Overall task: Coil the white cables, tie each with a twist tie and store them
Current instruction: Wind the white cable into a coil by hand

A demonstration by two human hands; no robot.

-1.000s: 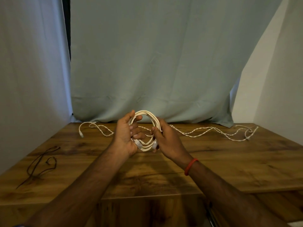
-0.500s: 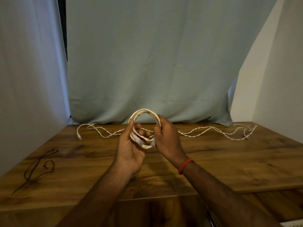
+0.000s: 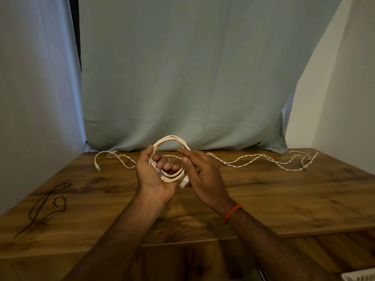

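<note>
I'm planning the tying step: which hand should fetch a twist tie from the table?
Right, probably. The left hand grips the coil, so letting go could undo it; the right hand has straight fingers beside it. The dark twist ties lie far left on the table, so it must reach across.

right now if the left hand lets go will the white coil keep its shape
Probably not: no tie shows on the coil, and the left hand curls round its loops, so freed they would likely spring looser. It looks thin and light, so floppy rather than stiff. The connector end sticks out below and may uncoil first.
</note>
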